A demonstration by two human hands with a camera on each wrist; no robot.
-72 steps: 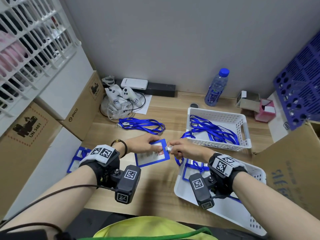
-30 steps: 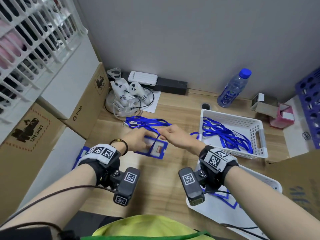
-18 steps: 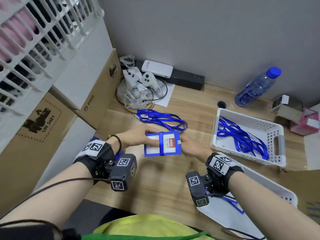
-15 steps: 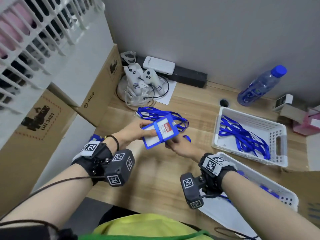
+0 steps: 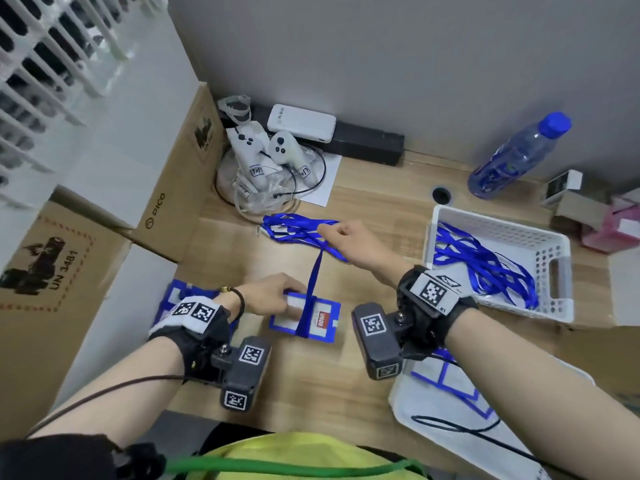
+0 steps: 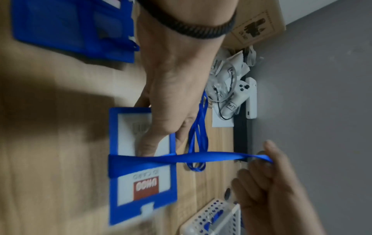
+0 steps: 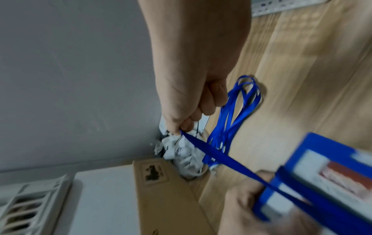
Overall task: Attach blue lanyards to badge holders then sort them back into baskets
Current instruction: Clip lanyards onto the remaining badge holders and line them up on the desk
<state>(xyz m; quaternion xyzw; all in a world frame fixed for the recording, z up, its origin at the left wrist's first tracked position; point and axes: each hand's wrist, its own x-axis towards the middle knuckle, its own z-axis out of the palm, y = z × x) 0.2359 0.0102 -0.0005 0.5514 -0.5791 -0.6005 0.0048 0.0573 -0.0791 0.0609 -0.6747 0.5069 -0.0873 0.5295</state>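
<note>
**Two hands, one lanyard pulled taut across a badge holder**

Two forearms reach forward over the wooden desk. At far left, a small stack of blue holders lies flat near the desk edge, partly under the left wrist. The left hand lies low, palm down, with its fingers extended and pressing the left half of the badge holder flat on the wood; the thumb sits at the holder's far edge. A blue lanyard strap crosses the holder's middle and rises in a straight, slightly twisted line to the right hand. That hand is held higher and further back, wrist bent and knuckles up, its thumb and forefinger pinching the strap's end while the other fingers curl in. Just beneath it, a loose bundle of lanyards lies on the desk. Further right, a white basket holds more blue lanyards, and a second white basket near the right forearm holds blue-edged holders.
</note>
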